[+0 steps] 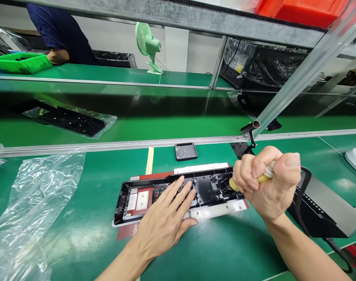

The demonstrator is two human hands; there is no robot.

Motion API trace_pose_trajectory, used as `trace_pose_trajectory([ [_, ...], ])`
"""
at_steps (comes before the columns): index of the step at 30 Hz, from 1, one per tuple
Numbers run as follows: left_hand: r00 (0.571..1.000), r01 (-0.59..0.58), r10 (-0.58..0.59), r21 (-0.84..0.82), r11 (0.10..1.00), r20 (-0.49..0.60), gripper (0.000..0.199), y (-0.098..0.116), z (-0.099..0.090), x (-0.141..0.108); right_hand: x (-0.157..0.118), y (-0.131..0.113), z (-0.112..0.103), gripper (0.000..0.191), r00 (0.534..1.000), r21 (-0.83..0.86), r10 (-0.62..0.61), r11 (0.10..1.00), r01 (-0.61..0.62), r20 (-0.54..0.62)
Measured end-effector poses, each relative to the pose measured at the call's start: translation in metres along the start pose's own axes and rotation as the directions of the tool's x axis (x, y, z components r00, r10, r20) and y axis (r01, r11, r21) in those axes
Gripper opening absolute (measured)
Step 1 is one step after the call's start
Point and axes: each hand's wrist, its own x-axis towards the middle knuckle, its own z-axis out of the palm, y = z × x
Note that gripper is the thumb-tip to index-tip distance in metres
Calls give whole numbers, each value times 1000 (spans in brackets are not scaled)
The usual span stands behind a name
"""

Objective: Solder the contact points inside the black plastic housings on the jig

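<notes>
A long black plastic housing point(205, 189) lies open side up on a white and red fixture point(219, 210). My left hand point(167, 212) is flat across its middle, fingers stretched out and pressing on it. Over the housing's right end, my right hand point(261, 181) is wrapped round a yellow-handled hand tool point(234, 184). The tool slants down into the housing; its dark tip is hard to make out, so its exact kind cannot be told. Left of my left hand, the housing has a window, through which a white block point(142, 200) shows.
A small black tray-like cover point(186, 151) sits behind the housing. Clear plastic film point(34, 203) lies at left. A bagged black part point(75, 120) rests on the green belt. A metal post point(292, 74) rises at right, near a grey-black panel point(327, 207). Across, a person's arm point(59, 54) reaches a green bin point(22, 62).
</notes>
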Motion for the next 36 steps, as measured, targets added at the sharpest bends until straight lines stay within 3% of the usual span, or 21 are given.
trace_pose_trajectory([
  [20, 996, 53, -53, 2, 999, -68, 51, 4, 4, -2, -1, 1, 3, 54, 999, -7, 3, 1000, -4, -34],
  [27, 996, 60, -60, -6, 998, -63, 50, 5, 3, -1, 0, -4, -2, 54, 998, -18, 50, 999, -50, 41],
  [36, 995, 69, -70, -8, 998, -70, 48, 5, 4, 0, -1, 0, 2, 55, 999, 27, 29, 999, -29, -32],
])
